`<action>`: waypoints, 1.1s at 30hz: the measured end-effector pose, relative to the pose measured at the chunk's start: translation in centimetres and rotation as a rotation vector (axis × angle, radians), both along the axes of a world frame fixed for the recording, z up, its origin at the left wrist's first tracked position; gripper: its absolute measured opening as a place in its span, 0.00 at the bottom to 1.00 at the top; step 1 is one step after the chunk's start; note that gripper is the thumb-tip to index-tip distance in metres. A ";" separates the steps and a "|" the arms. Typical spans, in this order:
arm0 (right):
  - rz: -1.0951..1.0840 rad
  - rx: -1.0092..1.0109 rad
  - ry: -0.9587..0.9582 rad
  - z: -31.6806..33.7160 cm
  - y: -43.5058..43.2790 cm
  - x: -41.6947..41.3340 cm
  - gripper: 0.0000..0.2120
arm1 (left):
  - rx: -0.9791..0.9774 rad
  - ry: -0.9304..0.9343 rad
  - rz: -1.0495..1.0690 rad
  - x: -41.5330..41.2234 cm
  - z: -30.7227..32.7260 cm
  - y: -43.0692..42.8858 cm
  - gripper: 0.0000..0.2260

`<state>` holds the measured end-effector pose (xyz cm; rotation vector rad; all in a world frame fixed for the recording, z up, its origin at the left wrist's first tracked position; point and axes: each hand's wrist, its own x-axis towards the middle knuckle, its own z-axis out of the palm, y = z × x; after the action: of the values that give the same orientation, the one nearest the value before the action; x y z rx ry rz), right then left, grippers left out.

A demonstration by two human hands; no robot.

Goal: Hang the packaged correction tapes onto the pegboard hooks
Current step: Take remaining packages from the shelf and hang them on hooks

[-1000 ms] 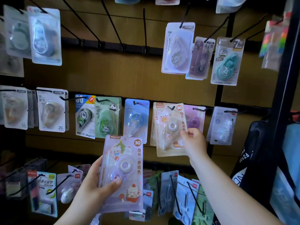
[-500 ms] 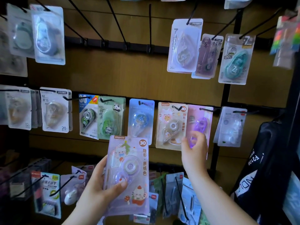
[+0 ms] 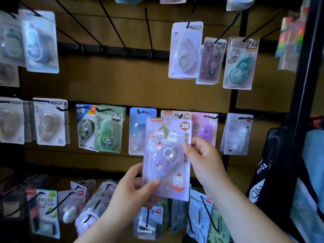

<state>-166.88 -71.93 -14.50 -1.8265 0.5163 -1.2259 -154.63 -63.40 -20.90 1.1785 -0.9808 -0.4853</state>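
Hanging step: your left hand (image 3: 133, 188) and right hand (image 3: 203, 155) both pinch the purple tape pack (image 3: 166, 158); next, its top likely needs aligning with the hook (image 3: 178, 116) just behind.

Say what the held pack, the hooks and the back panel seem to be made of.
The pack looks like printed card under a clear plastic blister: the contents show through and the front glints. The hooks are probably black-coated metal wire: thin, straight and dark. The panel looks like matt wood or wood-look board: brown with a streaky grain.
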 end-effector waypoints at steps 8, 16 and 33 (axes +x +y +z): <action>-0.047 0.041 -0.011 0.4 -1.5 -1.5 0.08 | 0.022 -0.073 0.018 -1.3 0.7 -1.2 0.03; -0.068 0.101 -0.046 1.1 -2.4 -1.3 0.11 | 0.047 -0.117 0.061 -1.8 1.8 -1.9 0.04; -0.167 0.041 0.076 1.5 -5.1 0.9 0.10 | 0.188 -0.275 0.138 -0.8 1.3 -5.3 0.05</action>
<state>-165.97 -77.06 -12.98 -1.8300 0.7437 -1.2502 -155.39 -68.66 -19.63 1.5003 -1.0962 -0.3146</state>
